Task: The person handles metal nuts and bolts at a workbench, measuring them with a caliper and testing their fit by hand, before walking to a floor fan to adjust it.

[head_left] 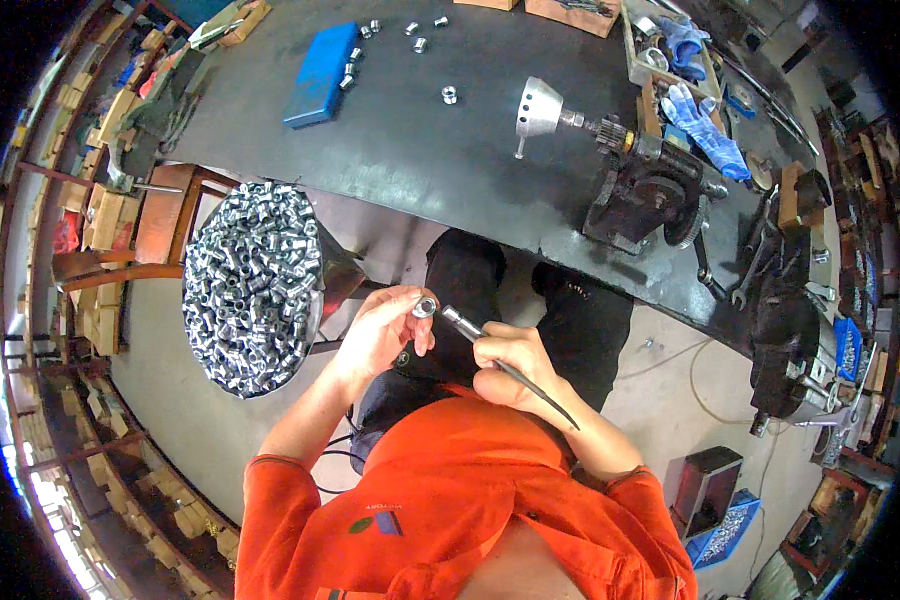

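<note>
Between the fingertips of my left hand is a small silver metal sleeve, its round open end showing. My right hand is closed around a slim pen-shaped metal tool, with a dark, curved tail running back over the wrist. The tool's silver tip points at the sleeve, a small gap apart from it. Both hands are above my lap, just short of the table edge. To the left stands a big round container heaped with similar silver sleeves.
On the dark table lie a blue box, several loose sleeves and a cranked machine with a silver chuck-like head. Blue gloves rest at the far right. A wooden chair is left; a blue crate sits lower right.
</note>
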A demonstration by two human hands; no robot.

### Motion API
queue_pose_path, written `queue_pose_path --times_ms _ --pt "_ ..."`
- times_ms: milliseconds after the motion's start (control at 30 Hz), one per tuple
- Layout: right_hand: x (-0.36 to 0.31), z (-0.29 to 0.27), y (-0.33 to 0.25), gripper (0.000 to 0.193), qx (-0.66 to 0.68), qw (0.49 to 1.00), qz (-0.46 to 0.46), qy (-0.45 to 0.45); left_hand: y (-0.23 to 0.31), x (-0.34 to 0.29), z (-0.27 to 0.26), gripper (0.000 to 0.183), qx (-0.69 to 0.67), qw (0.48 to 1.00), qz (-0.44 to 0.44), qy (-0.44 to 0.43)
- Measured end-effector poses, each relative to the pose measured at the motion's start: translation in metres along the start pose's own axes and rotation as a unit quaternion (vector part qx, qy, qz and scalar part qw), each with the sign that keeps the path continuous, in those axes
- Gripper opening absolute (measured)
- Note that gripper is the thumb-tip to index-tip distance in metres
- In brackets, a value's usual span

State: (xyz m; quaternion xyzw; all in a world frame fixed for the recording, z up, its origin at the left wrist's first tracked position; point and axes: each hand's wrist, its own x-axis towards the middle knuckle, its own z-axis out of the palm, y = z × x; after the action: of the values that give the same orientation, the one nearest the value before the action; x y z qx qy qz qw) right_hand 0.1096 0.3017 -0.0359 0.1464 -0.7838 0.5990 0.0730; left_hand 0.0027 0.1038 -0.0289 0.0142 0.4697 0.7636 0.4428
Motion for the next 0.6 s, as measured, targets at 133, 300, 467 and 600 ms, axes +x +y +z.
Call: queue_pose_path --times_ms 133,300,467,600 --pt "0.004 0.002 -0.002 0.021 -0.024 0.999 0.015 -0.026 0.012 0.001 0.004 0.023 0.204 0.978 0.040 0.008" --pt "0.001 0.001 -0.002 0.020 -0.030 0.998 0.040 -0.030 0.025 0.001 0.015 0.021 0.367 0.927 0.072 -0.039" --pt "0.000 0.002 -0.001 0.019 -0.026 0.999 0.040 -0.007 0.023 0.005 0.023 0.022 0.338 0.938 0.057 -0.041" --pt "-0.003 0.001 0.002 0.020 -0.004 0.999 0.043 -0.017 0.023 0.006 0.019 0.019 0.328 0.943 0.036 -0.045"
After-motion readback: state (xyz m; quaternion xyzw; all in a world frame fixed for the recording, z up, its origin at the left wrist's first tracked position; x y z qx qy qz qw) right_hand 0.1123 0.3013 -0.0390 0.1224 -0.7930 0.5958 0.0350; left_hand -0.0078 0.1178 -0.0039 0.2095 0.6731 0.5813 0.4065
